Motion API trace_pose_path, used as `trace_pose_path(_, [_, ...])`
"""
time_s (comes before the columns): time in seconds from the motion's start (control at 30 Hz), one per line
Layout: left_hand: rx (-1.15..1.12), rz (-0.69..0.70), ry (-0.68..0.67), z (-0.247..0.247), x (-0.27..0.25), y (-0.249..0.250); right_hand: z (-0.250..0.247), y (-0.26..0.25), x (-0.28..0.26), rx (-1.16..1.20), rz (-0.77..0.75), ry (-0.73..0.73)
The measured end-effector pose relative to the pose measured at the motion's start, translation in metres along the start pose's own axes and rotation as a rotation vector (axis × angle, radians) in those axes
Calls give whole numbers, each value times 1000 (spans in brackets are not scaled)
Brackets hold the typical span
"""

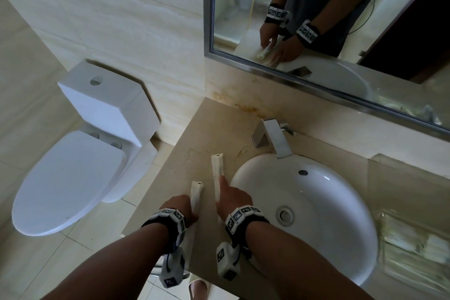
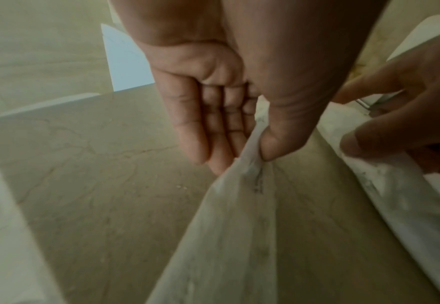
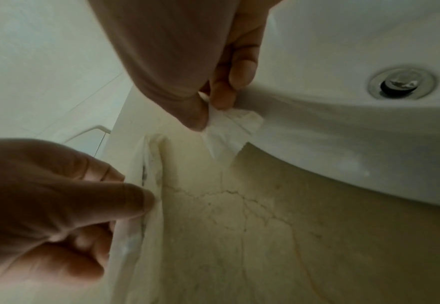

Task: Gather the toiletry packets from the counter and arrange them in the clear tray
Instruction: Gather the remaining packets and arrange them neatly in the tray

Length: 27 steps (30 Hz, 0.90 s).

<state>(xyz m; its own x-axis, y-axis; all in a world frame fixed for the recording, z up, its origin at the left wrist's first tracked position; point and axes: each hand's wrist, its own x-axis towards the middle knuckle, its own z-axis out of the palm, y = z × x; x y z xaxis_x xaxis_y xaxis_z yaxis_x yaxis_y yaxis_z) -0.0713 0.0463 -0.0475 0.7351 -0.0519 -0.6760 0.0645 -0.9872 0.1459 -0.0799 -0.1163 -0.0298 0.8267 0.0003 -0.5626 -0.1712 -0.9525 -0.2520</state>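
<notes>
**Two hands, two packets beside the sink**

The beige counter (image 1: 185, 139) fills the lower middle of the head view, with the white sink (image 1: 341, 202) set into it on the right and the toilet (image 1: 80, 153) at left. At the far right edge of the frame sits the clear tray (image 1: 411, 238), well apart from both hands, with pale packets blurred inside it.

The left hand (image 1: 181, 210) is low in the frame, left of centre. It pinches the shorter packet (image 1: 196, 193) between thumb and fingers; the packet runs up the frame from the hand, lying along the counter.

The right hand (image 1: 233, 198) is just right of it, beside the sink's rim. Its thumb and fingertips pinch the near end of the longer packet (image 1: 216, 170), which stretches toward the upper frame, its far end pointing at the faucet (image 1: 272, 136). The forefinger lies along it.

The two packets lie near each other, roughly parallel, not touching.
</notes>
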Motion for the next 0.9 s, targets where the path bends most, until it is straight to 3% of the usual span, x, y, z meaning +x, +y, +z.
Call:
trace_pose_path(0.2, [-189,-6,32,-32,-11,15,-27,7,-21,60,-75,49])
trace_pose_path(0.53, [-876,73,159,-91,-35,55,-75,25,-65,157,-162,260])
trace_pose_path(0.9, [-1201,199,-93,-114,-53,123,-108,51,-97,255,-153,411])
